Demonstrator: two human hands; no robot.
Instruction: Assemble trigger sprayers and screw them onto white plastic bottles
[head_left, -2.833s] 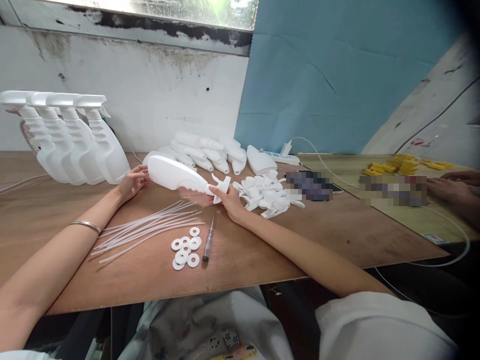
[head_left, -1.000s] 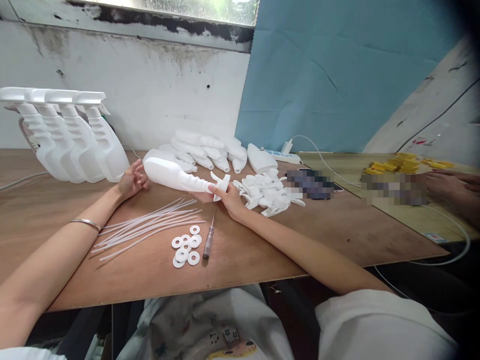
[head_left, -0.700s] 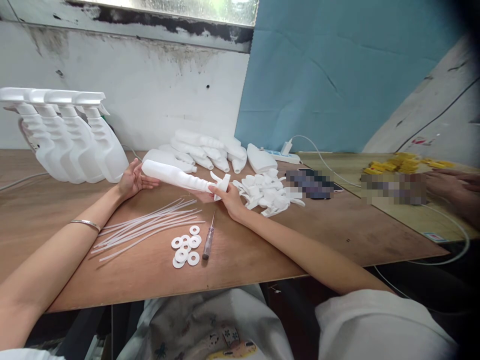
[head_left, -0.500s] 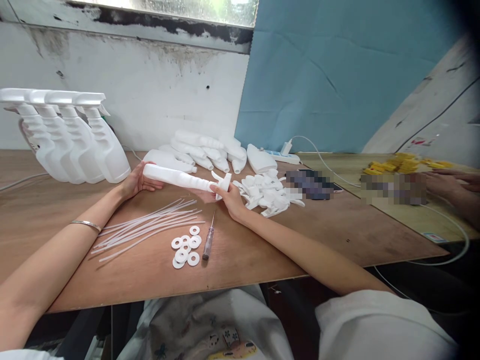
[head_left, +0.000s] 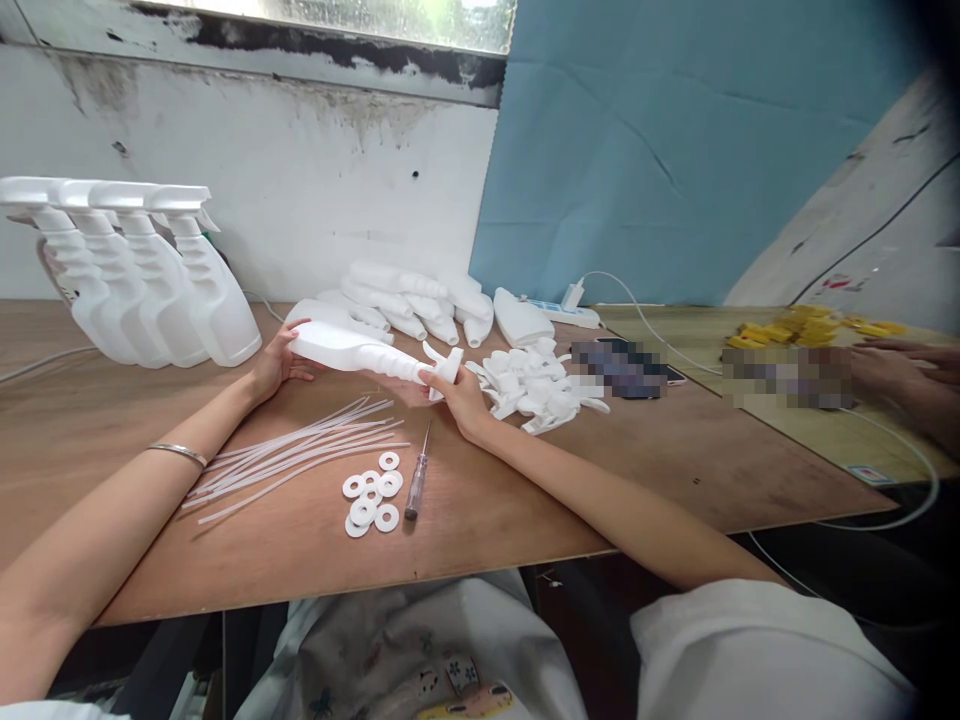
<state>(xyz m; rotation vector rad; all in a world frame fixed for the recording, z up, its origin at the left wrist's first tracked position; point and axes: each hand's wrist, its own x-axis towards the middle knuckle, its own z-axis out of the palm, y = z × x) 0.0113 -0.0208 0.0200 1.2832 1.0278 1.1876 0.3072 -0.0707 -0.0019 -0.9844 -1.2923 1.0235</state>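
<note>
**Head view: spray head going onto a bottle held sideways**

Head view shows a white bottle [head_left: 352, 349] held level just above the tabletop [head_left: 525, 500], left of frame centre. The left hand [head_left: 276, 362] cups its base, fingers curled around the end. The right hand [head_left: 459, 398] pinches the spray head [head_left: 444, 366] at the bottle's neck, thumb and fingertips pressed onto it.

Judging by this grip, the step in hand is fitting or tightening the head on the neck. The next move would call for the left hand to hold the base firm while the right turns the head squarely.

Below the bottle lie thin tubes [head_left: 300, 452], white rings [head_left: 371, 500] and a screwdriver [head_left: 417, 478]. Four finished bottles [head_left: 142, 280] stand at upper left; loose spray heads [head_left: 536, 385] are heaped right of the right hand. Another person's hand [head_left: 904, 375] rests at far right.
</note>
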